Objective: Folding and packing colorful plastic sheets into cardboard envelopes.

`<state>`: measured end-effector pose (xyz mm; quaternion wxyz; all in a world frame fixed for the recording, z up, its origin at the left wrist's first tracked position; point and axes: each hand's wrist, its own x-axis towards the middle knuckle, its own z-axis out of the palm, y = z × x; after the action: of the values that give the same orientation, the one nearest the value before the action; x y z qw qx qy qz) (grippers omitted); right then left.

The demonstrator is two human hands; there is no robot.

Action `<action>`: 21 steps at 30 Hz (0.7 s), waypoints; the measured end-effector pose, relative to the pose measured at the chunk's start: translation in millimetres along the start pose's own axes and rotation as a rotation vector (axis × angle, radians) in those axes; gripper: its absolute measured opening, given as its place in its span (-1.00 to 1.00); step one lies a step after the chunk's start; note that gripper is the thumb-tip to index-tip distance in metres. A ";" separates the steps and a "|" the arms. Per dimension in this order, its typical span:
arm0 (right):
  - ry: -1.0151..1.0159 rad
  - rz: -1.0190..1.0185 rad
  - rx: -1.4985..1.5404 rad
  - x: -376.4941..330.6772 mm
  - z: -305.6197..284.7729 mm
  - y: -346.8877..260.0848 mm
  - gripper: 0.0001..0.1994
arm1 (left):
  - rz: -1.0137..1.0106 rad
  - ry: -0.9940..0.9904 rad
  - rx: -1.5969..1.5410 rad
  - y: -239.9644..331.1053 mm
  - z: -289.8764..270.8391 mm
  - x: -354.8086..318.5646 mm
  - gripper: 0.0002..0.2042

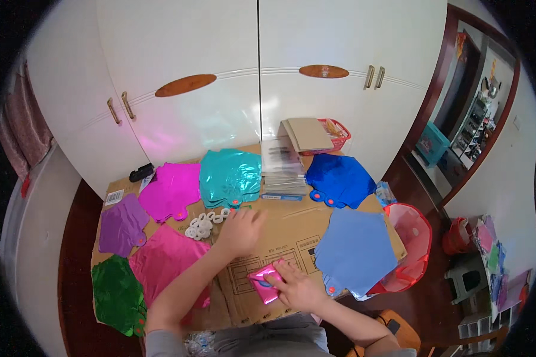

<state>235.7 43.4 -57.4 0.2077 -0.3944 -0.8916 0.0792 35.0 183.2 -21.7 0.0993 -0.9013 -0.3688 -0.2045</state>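
Note:
My left hand [239,231] reaches forward over the cardboard sheet [292,229], fingers spread beside a small heap of white rings [203,225], just below a teal foil balloon stack [230,177]. I cannot tell whether it grips anything. My right hand [298,288] presses down on a folded pink foil balloon [265,282] near the cardboard's front edge, fingers resting on it.
Flat foil balloon stacks ring the cardboard: magenta [171,190], purple [122,225], pink [164,262], green [118,294], dark blue [339,178], light blue [356,250]. A pile of flat packets [283,172] sits at the back. A red mesh bin [412,241] stands right; white wardrobe doors [256,77] behind.

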 end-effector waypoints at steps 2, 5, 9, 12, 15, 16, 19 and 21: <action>0.012 0.016 -0.005 -4.9 1.6 -6.2 -0.47 | -0.110 0.076 0.126 -1.7 23.0 24.3 -0.53; -0.031 0.025 -0.027 -8.6 -0.7 -7.0 -0.43 | -0.204 0.129 0.047 4.0 49.5 41.2 -0.49; -0.051 0.056 -0.008 -9.9 -4.9 -7.2 -0.43 | -0.195 0.136 0.080 11.8 54.9 47.3 -0.46; -0.059 0.057 -0.020 -10.0 -4.7 -5.2 -0.44 | -0.186 0.156 0.087 13.4 54.5 47.6 -0.47; -0.046 0.064 -0.009 -9.1 -4.5 -6.1 -0.44 | -0.177 0.153 0.070 13.4 54.2 46.6 -0.50; -0.052 0.064 -0.007 -9.1 -3.9 -6.1 -0.44 | -0.179 0.147 0.054 12.4 55.2 45.6 -0.52; -0.064 0.065 -0.010 -8.8 -3.6 -5.5 -0.44 | -0.178 0.142 0.027 11.5 56.1 45.9 -0.53; -0.067 0.065 -0.020 -8.6 -4.2 -5.5 -0.44 | -0.178 0.142 0.021 11.8 56.1 46.9 -0.54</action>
<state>239.0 33.2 -54.6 0.1710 -0.4224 -0.8856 0.0901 90.1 222.6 -51.6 0.1163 -0.8471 -0.4415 -0.2721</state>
